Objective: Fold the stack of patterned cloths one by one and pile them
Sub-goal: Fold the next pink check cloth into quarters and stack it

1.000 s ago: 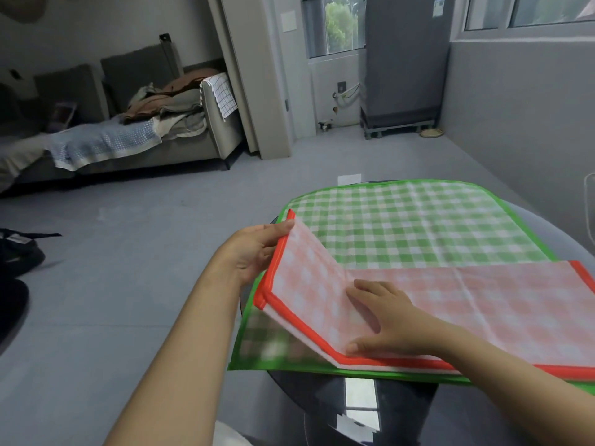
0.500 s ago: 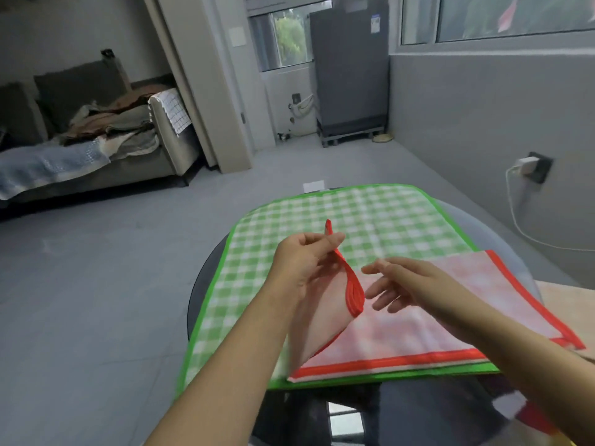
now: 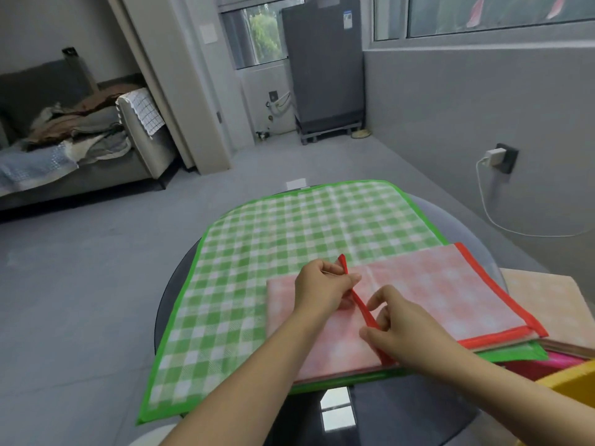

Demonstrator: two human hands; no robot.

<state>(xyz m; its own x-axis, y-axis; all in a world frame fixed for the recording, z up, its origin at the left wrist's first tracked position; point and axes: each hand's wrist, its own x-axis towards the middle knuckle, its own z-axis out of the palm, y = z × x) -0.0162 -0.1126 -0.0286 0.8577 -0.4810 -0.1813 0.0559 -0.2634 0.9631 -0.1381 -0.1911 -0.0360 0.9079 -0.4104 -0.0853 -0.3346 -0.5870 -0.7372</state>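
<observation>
Now the right hand joins the left hand on the pink cloth. Both pinch its raised red hem above the green cloth.

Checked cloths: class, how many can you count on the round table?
2: the green checked cloth spread flat, and the pink checked cloth on its right part, held by both hands. Others may lie hidden underneath.

Yellow box blurred, cropped at right edge; contents unclear

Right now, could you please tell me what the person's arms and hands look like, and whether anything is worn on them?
Both forearms are bare up to the frame's edge, with no sleeves in view. The left hand and right hand wear no gloves, rings, watch or bracelet that I can see.
</observation>
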